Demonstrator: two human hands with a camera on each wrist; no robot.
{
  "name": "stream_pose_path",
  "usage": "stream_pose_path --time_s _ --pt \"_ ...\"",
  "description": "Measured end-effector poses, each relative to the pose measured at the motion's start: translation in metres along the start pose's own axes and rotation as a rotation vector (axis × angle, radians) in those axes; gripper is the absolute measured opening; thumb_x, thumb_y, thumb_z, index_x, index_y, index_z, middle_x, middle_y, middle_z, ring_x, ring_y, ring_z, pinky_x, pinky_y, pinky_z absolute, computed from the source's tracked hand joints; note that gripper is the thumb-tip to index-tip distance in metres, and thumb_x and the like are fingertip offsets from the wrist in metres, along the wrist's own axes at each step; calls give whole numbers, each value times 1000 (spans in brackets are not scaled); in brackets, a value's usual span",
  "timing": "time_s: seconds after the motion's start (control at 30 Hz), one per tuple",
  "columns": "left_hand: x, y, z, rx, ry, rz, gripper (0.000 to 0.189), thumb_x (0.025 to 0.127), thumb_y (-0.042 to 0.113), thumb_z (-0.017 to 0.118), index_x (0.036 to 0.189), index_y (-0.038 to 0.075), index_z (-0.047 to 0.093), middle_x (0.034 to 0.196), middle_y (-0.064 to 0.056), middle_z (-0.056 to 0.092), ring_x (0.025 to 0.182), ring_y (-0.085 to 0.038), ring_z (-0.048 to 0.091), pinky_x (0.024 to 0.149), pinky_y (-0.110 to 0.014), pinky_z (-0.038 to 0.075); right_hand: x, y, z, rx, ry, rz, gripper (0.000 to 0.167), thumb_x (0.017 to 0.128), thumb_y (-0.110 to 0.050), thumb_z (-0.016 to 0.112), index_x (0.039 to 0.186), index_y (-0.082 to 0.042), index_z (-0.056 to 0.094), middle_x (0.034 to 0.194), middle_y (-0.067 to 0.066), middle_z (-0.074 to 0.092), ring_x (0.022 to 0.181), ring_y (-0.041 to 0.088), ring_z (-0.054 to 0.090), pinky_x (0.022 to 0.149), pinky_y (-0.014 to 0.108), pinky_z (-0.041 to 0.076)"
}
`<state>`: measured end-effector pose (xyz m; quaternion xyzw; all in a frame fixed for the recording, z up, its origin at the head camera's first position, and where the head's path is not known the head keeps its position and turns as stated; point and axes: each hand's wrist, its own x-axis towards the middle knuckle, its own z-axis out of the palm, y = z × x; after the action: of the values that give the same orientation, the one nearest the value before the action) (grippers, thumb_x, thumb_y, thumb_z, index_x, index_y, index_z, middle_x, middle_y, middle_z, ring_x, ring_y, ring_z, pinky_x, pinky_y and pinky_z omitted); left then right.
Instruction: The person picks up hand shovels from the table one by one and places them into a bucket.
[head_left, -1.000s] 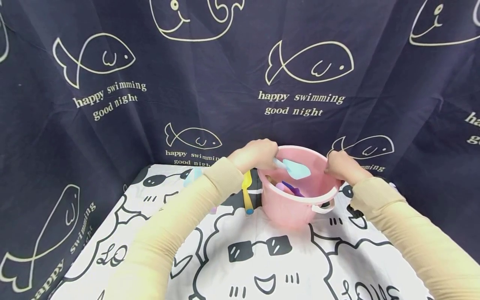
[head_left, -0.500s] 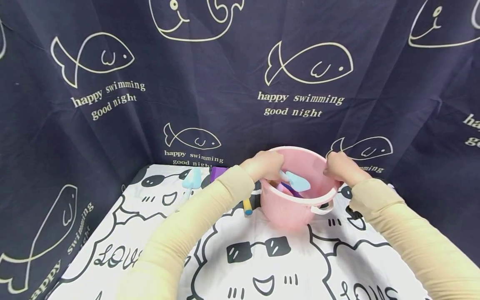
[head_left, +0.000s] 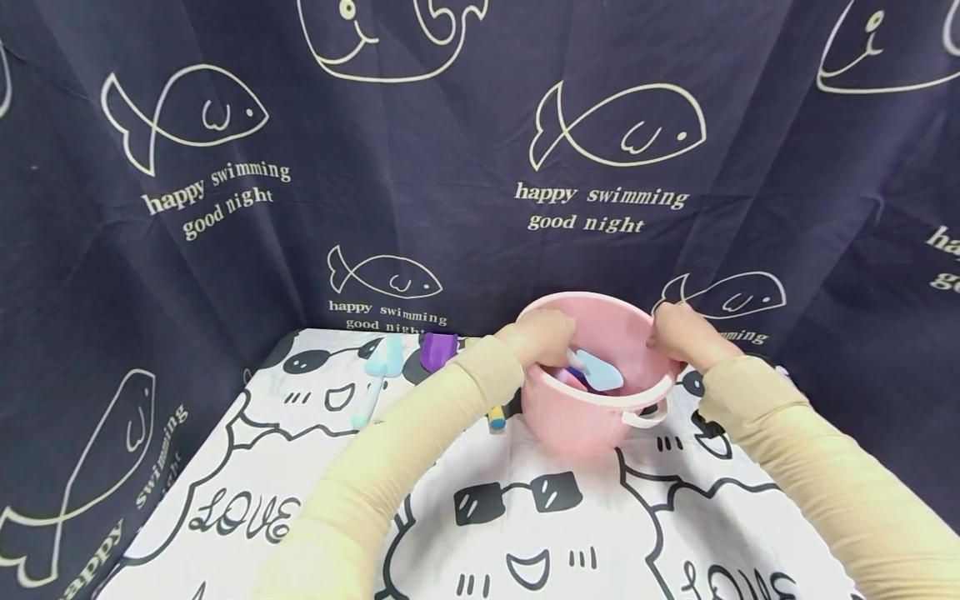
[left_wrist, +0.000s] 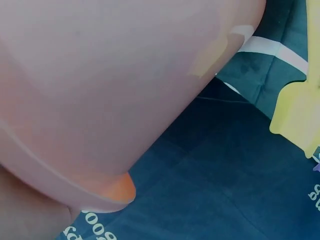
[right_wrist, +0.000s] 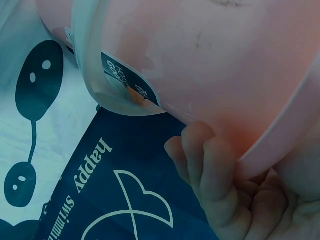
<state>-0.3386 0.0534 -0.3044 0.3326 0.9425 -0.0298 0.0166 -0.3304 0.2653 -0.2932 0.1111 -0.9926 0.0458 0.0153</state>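
Note:
A pink bucket (head_left: pixel 573 425) with a white side handle (head_left: pixel 645 417) stands on the white printed cloth. My left hand (head_left: pixel 542 335) reaches over its left rim and holds a light blue toy shovel (head_left: pixel 598 372) by the handle, blade down inside the bucket. Part of that handle is hidden by the hand. Below the blade, a pink piece (head_left: pixel 570 379) and something purple lie in the bucket. On the right rim, my right hand (head_left: pixel 681 335) grips the edge; the right wrist view shows its curled fingers (right_wrist: pixel 220 170) against the outer wall.
Left of the bucket lie another light blue toy shovel (head_left: pixel 385 358), a purple shovel blade (head_left: pixel 438 351) and a yellow toy shovel (left_wrist: pixel 295 110), its blue-tipped handle (head_left: pixel 496 419) partly behind my sleeve. A dark fish-print curtain (head_left: pixel 450 167) hangs close behind the bucket.
My left hand has moved right and down into the bucket, bringing the light blue shovel lower. The shovels on the left are less covered by my arm. My right hand has stayed on the rim.

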Motion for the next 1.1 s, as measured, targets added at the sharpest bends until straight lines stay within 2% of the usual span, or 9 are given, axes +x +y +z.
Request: stream_pose_path --time_s 0.1,0.43,0.57,0.73,0.9,1.1 --pt "2 1 1 1 -9 -6 27 85 40 64 82 14 64 81 2 61 75 -14 55 71 -27 45 0 -2 0 34 -23 41 23 80 -7 62 86 14 55 73 26 60 48 21 59 48 34 50" --pt "6 6 7 17 -20 -38 23 85 39 64 80 17 64 82 4 62 75 -14 57 70 -28 47 0 -1 1 35 -8 39 22 79 -7 61 84 13 55 66 21 59 46 21 58 45 32 49" --pt "7 10 9 30 -29 -47 27 84 44 65 81 17 65 82 4 63 75 -14 59 69 -30 49 0 0 1 20 5 15 20 78 -7 61 80 13 55 65 21 59 46 21 58 48 35 50" --pt "8 14 11 43 -52 -64 25 84 43 65 85 17 65 85 4 64 76 -14 59 67 -32 49 0 1 1 -14 34 -31 17 75 -6 61 73 11 56 65 23 60 49 25 58 57 42 52" --pt "9 15 12 40 -68 -70 27 83 45 66 88 18 66 86 5 64 76 -13 59 68 -33 50 0 1 1 -23 29 -22 19 76 -6 62 74 12 57 67 23 61 51 27 59 60 44 52" --pt "12 16 13 42 -102 -84 27 82 44 66 87 18 64 84 5 62 75 -13 58 66 -33 48 0 0 0 -14 15 -5 19 77 -7 61 76 12 58 67 22 61 50 25 59 58 42 52"
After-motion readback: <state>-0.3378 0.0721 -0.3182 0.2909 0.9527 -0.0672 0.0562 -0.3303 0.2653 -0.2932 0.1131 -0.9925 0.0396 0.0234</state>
